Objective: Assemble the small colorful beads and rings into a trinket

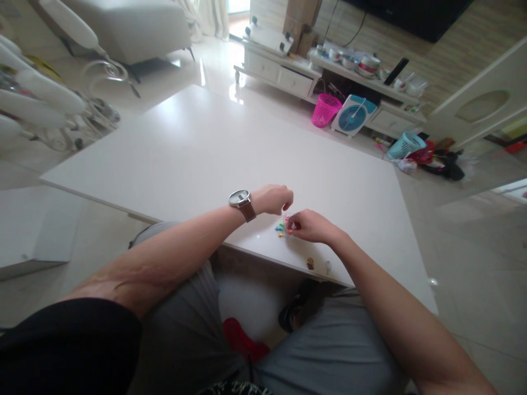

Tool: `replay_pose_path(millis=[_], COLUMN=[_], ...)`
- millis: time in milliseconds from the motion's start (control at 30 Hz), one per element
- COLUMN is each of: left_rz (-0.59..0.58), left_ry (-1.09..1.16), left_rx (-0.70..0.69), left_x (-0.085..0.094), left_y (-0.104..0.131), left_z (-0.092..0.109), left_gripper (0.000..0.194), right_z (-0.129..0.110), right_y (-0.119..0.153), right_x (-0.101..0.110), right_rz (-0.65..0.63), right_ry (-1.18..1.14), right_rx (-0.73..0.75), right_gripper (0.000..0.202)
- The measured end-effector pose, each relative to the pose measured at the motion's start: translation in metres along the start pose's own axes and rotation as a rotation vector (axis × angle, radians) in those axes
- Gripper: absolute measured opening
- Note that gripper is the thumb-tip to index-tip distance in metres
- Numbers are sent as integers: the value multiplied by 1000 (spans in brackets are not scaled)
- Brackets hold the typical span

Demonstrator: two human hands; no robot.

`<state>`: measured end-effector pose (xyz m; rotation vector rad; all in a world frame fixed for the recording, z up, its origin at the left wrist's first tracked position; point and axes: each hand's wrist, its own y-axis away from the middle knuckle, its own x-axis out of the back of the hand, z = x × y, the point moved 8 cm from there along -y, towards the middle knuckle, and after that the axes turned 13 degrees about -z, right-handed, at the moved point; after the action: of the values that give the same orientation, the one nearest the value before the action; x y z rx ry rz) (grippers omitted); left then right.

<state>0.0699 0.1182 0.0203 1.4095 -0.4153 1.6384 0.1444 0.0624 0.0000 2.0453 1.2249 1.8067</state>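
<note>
Several small colourful pieces [280, 227], in yellow, green, blue and pink, lie in a tight group near the front edge of the white table [214, 148]. Just above them is my left hand [276, 199], its fingers curled downward and closed; what they hold, if anything, is hidden. My right hand [312, 226] reaches in from the right with fingertips pinched at the group's edge, touching an orange piece [290, 231]. Whether it grips that piece is too small to tell. Closer to me lie a small yellow-and-brown figure [310, 263] and a small clear object [328, 266].
A watch [240, 198] is on my left wrist. White chairs [45, 93] stand left of the table. Beyond it are a low cabinet [272, 74] with bowls, a pink basket [326, 109], a box fan [353, 116] and a light-blue basket [405, 145]. My legs are under the front edge.
</note>
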Motion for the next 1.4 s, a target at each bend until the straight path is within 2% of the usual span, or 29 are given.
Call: replay_pose_path(millis=[267,433,800,1000,1167,1400], left_rz=[-10,-33,-312,-343,-358,-361], left_ry=[-1,6,53,62,87,76], left_rx=[6,16,51,45,64,44], left_x=[-1,-1,-25,-40,-44,-48], left_y=[-1,0,-3,-10,-11,-12], left_z=[-1,-2,1,0,-1,1], left_gripper=[23,25,21,22,28,18], right_z=[2,1,2,0,2,1], right_y=[-1,-2,-4,-4,-4,-4], right_x=[-2,-3,-2,-1,-1,-1], right_rz=[-21,-18,9,28,39,47], right_ry=[15,3,44,16,-10,10], right_rx=[-19,26,17,38,38,43], right_gripper=[19,23,21,21,19,19])
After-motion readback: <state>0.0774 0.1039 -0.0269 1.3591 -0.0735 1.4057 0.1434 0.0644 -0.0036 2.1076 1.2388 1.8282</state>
